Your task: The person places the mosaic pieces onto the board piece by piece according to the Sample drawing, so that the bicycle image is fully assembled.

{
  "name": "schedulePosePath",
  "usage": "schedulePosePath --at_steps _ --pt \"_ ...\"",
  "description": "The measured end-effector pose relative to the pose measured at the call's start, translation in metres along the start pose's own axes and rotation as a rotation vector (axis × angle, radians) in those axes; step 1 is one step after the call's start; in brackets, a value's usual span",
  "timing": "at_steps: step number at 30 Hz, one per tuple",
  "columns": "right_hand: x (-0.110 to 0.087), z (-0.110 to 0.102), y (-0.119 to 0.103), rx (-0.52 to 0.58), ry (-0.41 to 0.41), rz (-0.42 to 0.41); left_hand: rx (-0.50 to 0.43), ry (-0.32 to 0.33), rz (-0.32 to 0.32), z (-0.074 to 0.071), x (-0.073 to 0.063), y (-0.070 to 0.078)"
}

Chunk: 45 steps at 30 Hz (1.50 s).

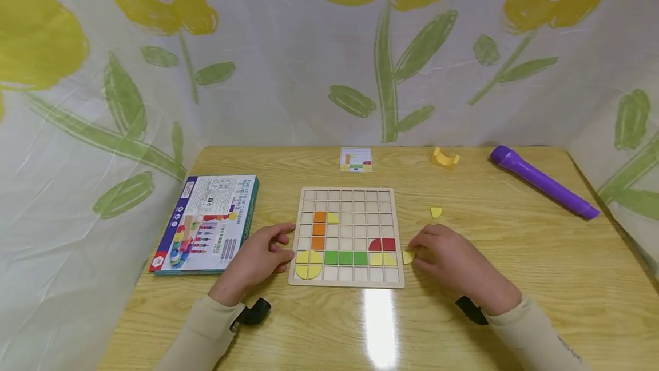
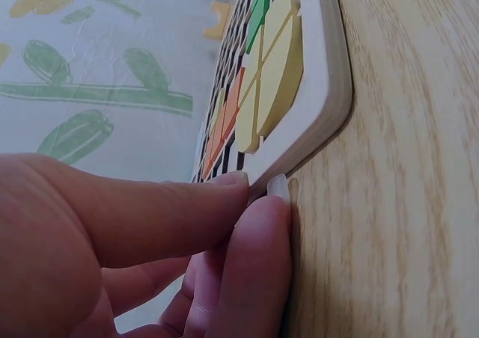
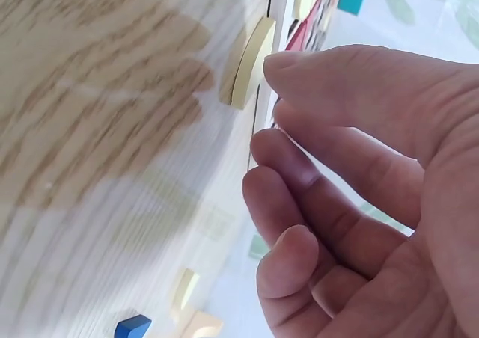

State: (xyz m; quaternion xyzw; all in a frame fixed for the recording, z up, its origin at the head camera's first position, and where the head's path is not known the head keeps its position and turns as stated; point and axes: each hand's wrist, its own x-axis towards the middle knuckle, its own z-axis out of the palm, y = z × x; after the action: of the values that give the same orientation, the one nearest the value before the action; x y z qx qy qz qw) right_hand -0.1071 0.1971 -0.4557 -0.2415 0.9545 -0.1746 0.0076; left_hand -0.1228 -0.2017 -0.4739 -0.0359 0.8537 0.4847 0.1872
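A wooden grid board (image 1: 346, 286) lies on the table with green, orange, red and yellow pieces in its cells. My left hand (image 1: 257, 256) pinches the board's left edge near the front corner, thumb and a finger meeting at the rim in the left wrist view. Beyond the opposite edge is my right hand (image 1: 453, 262), its other fingers curled. Thumb and index finger pinch a yellow quarter-circle piece (image 3: 253, 65) low at the table, beside the board. Another yellow quarter-circle piece (image 1: 436, 212) lies behind that hand.
A small pattern card (image 1: 356, 160) lies behind the board. Farther right are a yellow arch block (image 1: 445, 159) and a purple tube (image 1: 546, 182). A toy box (image 1: 206, 222) lies at left. The right wrist view also shows a blue block (image 3: 133, 326).
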Motion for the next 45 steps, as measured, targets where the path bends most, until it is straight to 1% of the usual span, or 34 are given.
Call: schedulePosePath --at_steps 5,9,14,19,29,36,39,45 --pt "0.002 0.002 -0.003 0.019 -0.04 -0.011 -0.006 -0.002 0.002 -0.001 0.001 -0.002" --pt "0.004 0.004 -0.004 0.003 -0.058 -0.031 -0.012 -0.004 0.011 0.0 0.001 -0.002" --pt "0.004 0.007 -0.003 -0.01 -0.07 -0.038 -0.015 -0.001 0.013 0.0 0.0 -0.002" --pt "0.003 0.007 -0.001 -0.018 -0.06 -0.059 -0.016 0.0 0.005 -0.001 0.0 -0.002" --pt "-0.001 0.003 0.001 -0.016 -0.096 -0.038 -0.015 -0.001 0.013 0.0 0.0 -0.001" --pt "-0.005 -0.001 0.004 -0.019 -0.131 0.003 -0.006 0.004 0.008 0.001 -0.001 -0.001" --pt "-0.005 -0.002 0.005 -0.01 -0.136 -0.005 -0.009 0.004 0.012 0.0 0.0 -0.001" --pt "-0.007 -0.003 0.01 -0.01 -0.12 -0.042 -0.005 0.004 0.014 0.0 0.0 -0.001"
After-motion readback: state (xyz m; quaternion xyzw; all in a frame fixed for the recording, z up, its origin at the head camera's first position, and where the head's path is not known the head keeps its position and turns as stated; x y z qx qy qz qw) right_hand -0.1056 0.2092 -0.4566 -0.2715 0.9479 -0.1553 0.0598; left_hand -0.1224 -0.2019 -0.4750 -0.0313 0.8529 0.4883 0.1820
